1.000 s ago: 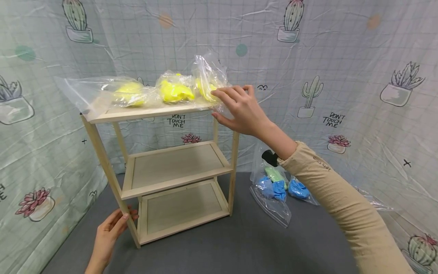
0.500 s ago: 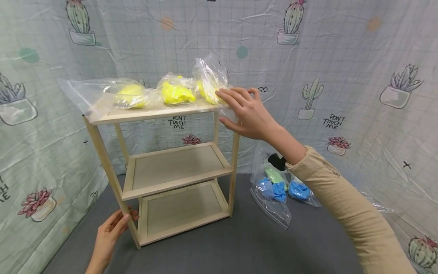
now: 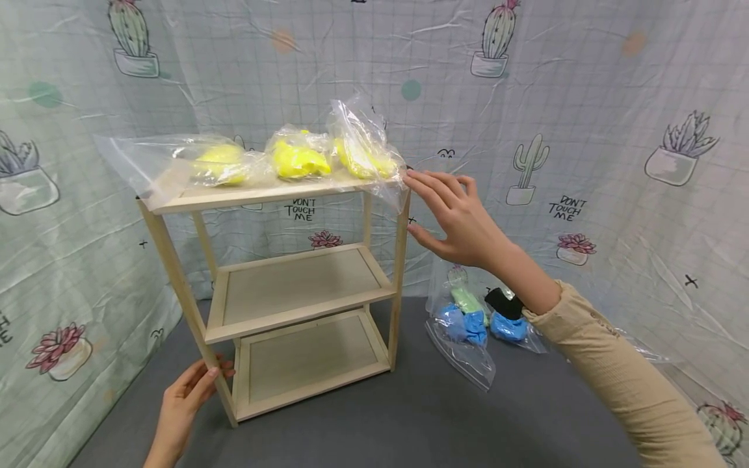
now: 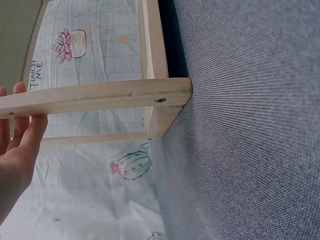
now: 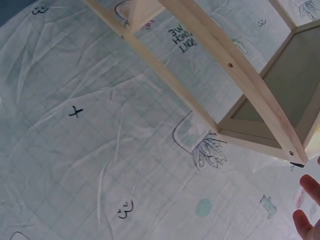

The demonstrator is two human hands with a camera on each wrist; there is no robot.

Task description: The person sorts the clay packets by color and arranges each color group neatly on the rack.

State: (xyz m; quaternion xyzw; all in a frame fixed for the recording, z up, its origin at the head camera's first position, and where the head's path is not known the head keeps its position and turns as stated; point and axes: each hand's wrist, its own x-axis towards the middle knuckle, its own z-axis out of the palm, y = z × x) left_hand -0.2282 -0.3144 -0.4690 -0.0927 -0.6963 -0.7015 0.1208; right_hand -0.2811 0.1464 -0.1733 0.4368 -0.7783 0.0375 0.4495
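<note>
A light wooden three-tier shelf (image 3: 304, 318) stands on the dark grey surface. My left hand (image 3: 183, 400) grips its front left post low down, the thumb in front and fingertips behind; the left wrist view shows fingers (image 4: 31, 135) against the post. Three clear plastic bags with bright yellow contents lie on the top tier: a left bag (image 3: 221, 164), a middle bag (image 3: 300, 158) and a right bag (image 3: 364, 156). Beside the top right corner, my right hand (image 3: 459, 218) has its fingers extended, holding nothing. Whether its fingertips touch the right bag's edge, I cannot tell.
On the surface to the right lie clear bags with blue contents (image 3: 462, 323) and green contents (image 3: 466, 300). Another bag with blue contents (image 3: 508, 327) lies partly behind the right wrist's black strap (image 3: 504, 303). A cactus-print curtain (image 3: 585, 97) hangs behind and around.
My right hand has drawn away from the right bag, moving right and slightly down. The right bag's yellow contents now show more fully. My left hand stays on the post.
</note>
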